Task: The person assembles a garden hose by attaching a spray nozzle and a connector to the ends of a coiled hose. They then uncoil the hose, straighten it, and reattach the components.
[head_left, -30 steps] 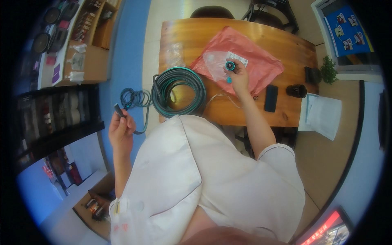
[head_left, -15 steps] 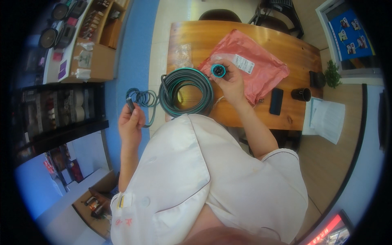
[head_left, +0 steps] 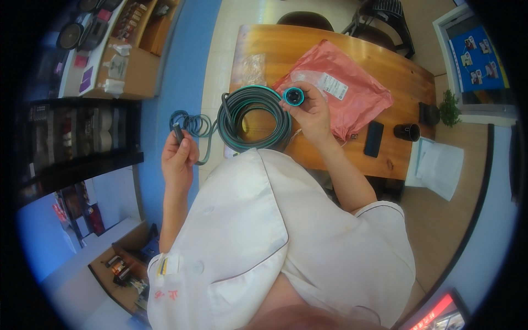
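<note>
My left hand (head_left: 179, 156) is closed round the cut end of a dark garden hose (head_left: 178, 133), which points up and slightly away. From there the hose runs in small loose loops to a thick green-black coil (head_left: 231, 122) at the table's near left edge. In my right hand (head_left: 312, 113), thumb and fingers grip a round teal-and-black hose connector (head_left: 294, 97), its open face turned up. The connector is apart from the hose end, just right of the coil. Behind my right hand lies a red plastic bag (head_left: 357, 104) with a white label (head_left: 333, 86).
On the wooden table (head_left: 407, 69) are a clear crumpled plastic packet (head_left: 253, 70), a dark phone (head_left: 374, 139) and a black mug (head_left: 407, 132). White papers (head_left: 441, 169) lie beyond the table's right edge. Dark chairs (head_left: 379, 27) stand at the far side.
The view has shifted slightly. Both hands keep their holds; the connector's open face has tilted a little more upward, and the hose end has turned slightly.
</note>
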Action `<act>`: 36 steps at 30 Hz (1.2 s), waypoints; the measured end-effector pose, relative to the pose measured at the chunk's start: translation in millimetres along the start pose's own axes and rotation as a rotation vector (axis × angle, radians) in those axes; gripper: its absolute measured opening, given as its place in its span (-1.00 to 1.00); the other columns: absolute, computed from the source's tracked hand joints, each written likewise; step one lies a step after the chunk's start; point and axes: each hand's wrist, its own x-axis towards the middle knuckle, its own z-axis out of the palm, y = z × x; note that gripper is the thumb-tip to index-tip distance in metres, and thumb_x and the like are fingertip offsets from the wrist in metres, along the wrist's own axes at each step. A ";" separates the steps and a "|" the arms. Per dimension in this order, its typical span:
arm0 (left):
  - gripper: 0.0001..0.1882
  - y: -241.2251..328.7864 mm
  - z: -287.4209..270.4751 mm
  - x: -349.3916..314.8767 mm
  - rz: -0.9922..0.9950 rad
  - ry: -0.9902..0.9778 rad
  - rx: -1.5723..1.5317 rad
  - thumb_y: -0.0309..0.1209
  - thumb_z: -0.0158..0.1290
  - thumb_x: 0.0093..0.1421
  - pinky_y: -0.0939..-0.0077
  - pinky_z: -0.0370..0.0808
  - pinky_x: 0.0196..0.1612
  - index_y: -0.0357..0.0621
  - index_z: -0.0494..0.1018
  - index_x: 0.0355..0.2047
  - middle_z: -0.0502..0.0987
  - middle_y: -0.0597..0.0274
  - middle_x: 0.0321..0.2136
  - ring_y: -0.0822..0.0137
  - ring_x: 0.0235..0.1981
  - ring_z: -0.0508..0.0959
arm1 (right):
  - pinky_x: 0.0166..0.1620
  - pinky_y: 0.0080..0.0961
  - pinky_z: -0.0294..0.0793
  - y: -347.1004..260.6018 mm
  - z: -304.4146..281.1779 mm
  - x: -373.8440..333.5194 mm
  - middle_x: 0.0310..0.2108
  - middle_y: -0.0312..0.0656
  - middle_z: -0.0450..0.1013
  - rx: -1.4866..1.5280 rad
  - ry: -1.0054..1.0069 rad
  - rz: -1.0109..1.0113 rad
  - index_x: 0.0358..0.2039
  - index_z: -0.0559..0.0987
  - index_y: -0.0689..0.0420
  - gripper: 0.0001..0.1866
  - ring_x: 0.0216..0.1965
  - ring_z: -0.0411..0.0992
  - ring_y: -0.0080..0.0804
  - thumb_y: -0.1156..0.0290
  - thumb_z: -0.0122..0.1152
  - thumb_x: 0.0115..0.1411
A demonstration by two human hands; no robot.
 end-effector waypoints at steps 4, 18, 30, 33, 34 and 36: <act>-0.88 -1.6 -0.1 -0.1 0.022 -0.001 0.019 -0.34 0.01 0.54 0.58 0.11 -0.49 -0.10 0.46 -0.12 0.33 0.37 -0.57 0.53 -0.59 0.21 | 0.20 -0.50 0.56 -1.9 1.8 -0.8 0.08 -0.21 0.54 0.006 0.000 0.004 0.17 0.48 0.21 -0.54 0.08 0.51 -0.51 0.72 0.33 0.28; -0.83 6.7 7.6 10.3 -0.087 0.031 0.124 -0.47 0.14 0.42 0.63 0.12 -0.51 -0.18 0.52 -0.01 0.36 0.47 -0.54 0.59 -0.57 0.26 | -0.24 -0.57 0.50 -36.6 22.8 -1.8 -0.17 -0.21 0.53 -0.581 0.078 -0.246 0.05 0.60 0.26 -0.59 -0.26 0.49 -0.48 0.51 0.49 0.20; -0.52 21.0 84.8 38.0 -0.017 -0.212 0.307 -0.42 0.33 0.31 0.57 0.49 0.13 -0.25 0.51 0.19 0.60 0.32 -0.03 0.51 0.00 0.53 | -0.15 -0.20 0.58 -70.9 82.4 0.4 -0.23 0.00 0.60 -0.823 -0.203 -0.320 -0.02 0.62 0.25 -0.58 -0.24 0.58 0.02 0.42 0.51 0.11; -0.58 16.0 83.4 38.0 0.061 -0.209 0.323 -0.35 0.31 0.34 0.65 0.51 -0.10 -0.22 0.53 0.14 0.62 0.36 -0.13 0.59 -0.17 0.53 | -0.13 -0.18 0.58 -70.8 82.6 1.2 -0.21 0.01 0.59 -0.856 -0.210 -0.367 0.00 0.60 0.24 -0.56 -0.20 0.57 0.04 0.41 0.50 0.11; -0.59 15.9 81.1 37.5 0.024 -0.206 0.305 -0.39 0.30 0.34 0.62 0.53 -0.07 -0.23 0.52 0.14 0.62 0.34 -0.11 0.56 -0.14 0.55 | -0.12 -0.18 0.58 -69.9 82.5 1.4 -0.21 0.01 0.59 -0.865 -0.216 -0.383 0.00 0.60 0.24 -0.55 -0.19 0.57 0.03 0.41 0.49 0.12; -0.62 15.8 76.8 36.6 -0.057 -0.202 0.292 -0.43 0.27 0.36 0.58 0.56 -0.03 -0.26 0.52 0.14 0.63 0.30 -0.08 0.53 -0.10 0.57 | -0.11 -0.17 0.58 -67.1 83.3 2.3 -0.19 0.01 0.59 -0.909 -0.204 -0.441 0.01 0.59 0.25 -0.55 -0.17 0.57 0.02 0.40 0.49 0.12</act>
